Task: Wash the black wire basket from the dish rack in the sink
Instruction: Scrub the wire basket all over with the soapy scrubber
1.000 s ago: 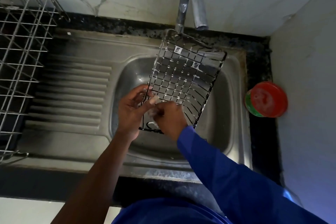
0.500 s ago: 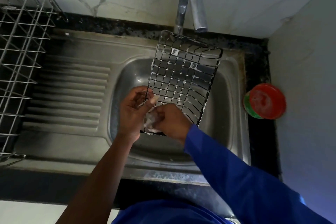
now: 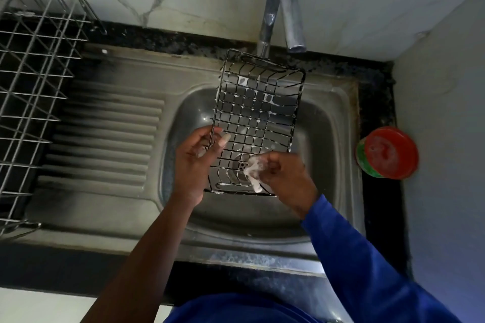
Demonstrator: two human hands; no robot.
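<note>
The black wire basket is held over the steel sink, its far end under the tap. Soap foam clings to its wires. My left hand grips the basket's left rim near the close end, thumb over the wire. My right hand pinches a small soapy white scrubber against the basket's near right corner. The basket's near right edge is hidden behind that hand.
A curved chrome tap rises behind the sink; no water runs. The ribbed draining board lies left, with a silver wire dish rack at the far left. A red-lidded green tub stands on the dark counter at right, by the wall.
The basket has turned from a rightward tilt to nearly straight. My right hand slid from the basket's near left part to its near right corner with the scrubber.
</note>
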